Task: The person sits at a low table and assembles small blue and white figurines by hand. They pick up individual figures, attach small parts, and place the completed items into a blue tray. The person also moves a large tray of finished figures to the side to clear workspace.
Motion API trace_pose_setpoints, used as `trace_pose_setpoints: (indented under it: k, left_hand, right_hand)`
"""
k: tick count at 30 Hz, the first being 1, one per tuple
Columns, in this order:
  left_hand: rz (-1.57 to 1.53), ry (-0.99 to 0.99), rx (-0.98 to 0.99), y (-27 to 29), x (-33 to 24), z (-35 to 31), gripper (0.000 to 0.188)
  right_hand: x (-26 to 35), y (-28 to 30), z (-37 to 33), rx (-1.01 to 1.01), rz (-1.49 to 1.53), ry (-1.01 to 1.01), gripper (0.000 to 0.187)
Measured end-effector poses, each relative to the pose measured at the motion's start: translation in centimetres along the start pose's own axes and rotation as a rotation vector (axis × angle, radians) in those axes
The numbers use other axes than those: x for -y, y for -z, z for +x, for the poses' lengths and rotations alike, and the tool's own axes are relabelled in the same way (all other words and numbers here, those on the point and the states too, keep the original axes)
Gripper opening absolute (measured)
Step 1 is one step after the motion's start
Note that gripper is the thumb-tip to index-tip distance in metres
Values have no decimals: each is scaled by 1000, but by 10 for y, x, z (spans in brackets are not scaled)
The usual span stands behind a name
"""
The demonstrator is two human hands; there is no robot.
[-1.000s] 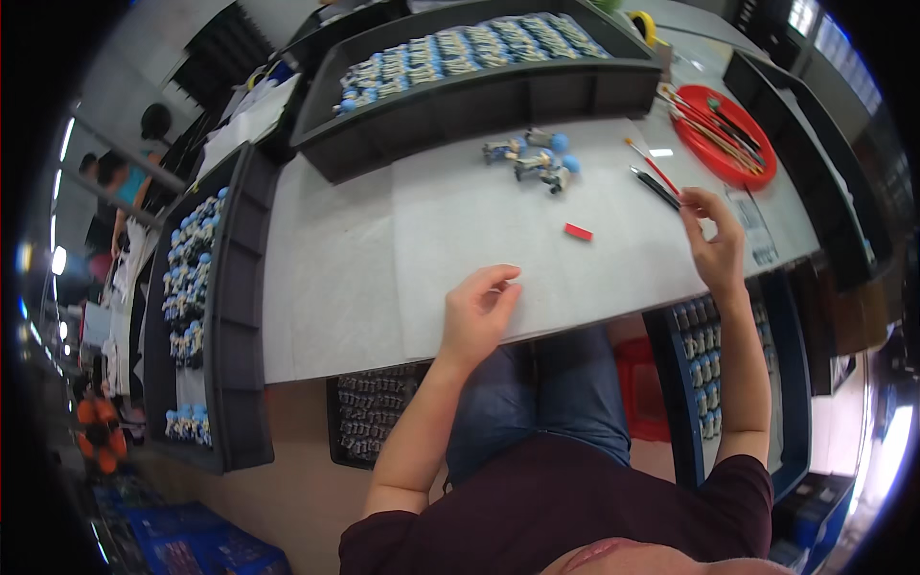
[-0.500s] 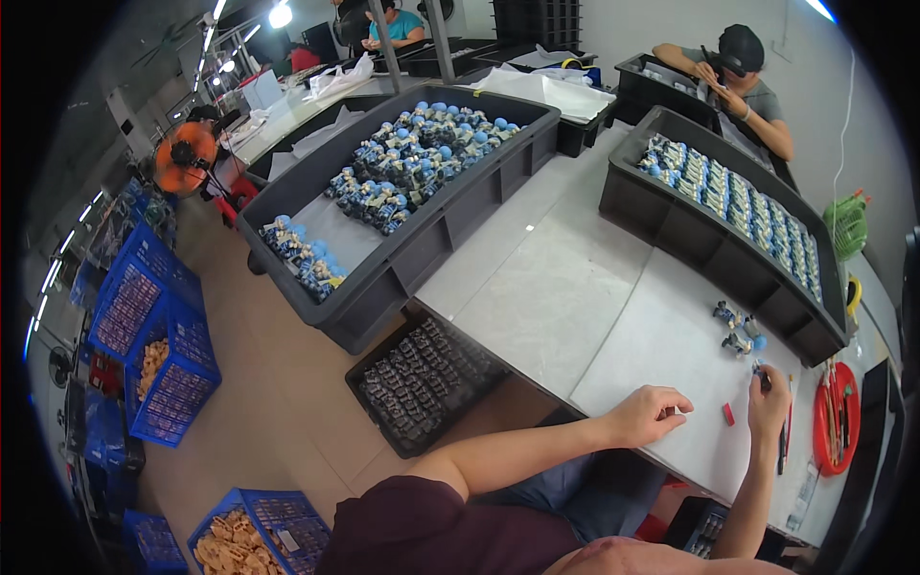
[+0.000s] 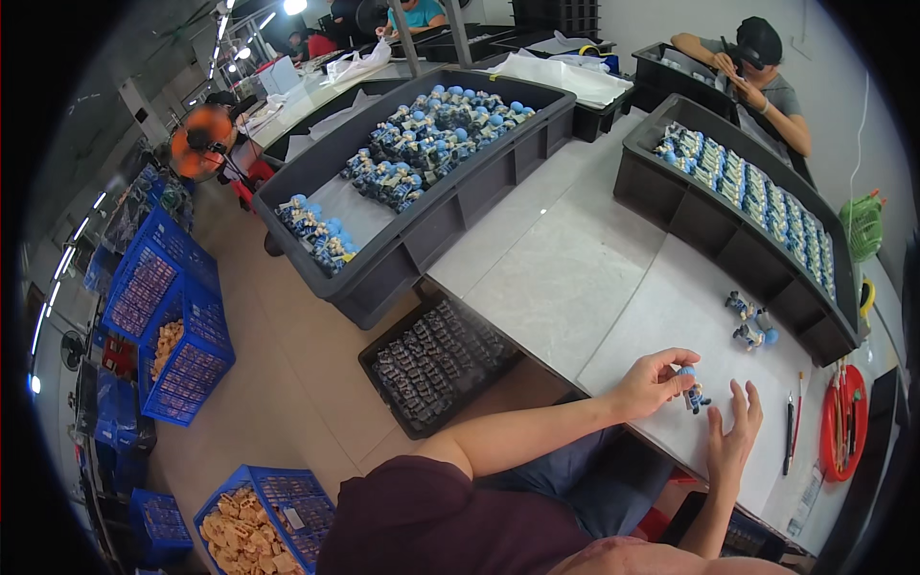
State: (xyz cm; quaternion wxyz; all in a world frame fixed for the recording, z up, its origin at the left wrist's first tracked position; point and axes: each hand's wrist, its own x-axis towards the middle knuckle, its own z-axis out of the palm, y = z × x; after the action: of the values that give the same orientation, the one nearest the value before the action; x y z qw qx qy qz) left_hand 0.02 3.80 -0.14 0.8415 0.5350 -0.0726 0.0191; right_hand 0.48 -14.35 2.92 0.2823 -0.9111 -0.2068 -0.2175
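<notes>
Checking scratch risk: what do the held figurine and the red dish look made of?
Figurine in the left hand: probably painted plastic or resin, from its small colour patches; finish unclear. Red dish: likely smooth plastic, given its even colour and rounded rim.

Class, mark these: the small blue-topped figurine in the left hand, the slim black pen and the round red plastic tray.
Small blue-topped figurine [image 3: 696, 394]: head view, on its body.
Slim black pen [image 3: 789, 436]: head view, middle of barrel.
Round red plastic tray [image 3: 837, 468]: head view, bare lower end.
</notes>
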Motion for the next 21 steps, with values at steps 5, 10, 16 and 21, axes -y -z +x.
trace_pose_setpoints:
  k: [5, 10, 16, 21]
  left_hand:
    - [-38, 33, 69, 6, 7, 5, 28]
    - [-51, 44, 67, 8, 2, 3, 29]
    - [-103, 14, 47, 12, 9, 6, 29]
    - [-131, 63, -98, 16, 6, 8, 29]
  right_hand:
    - [-59, 6, -1, 114, -7, -115, 23]
    - [-50, 14, 8, -146, -312, -29, 27]
    - [18, -15, -8, 182, 903, -396, 29]
    - [24, -45, -9, 127, 910, -377, 29]
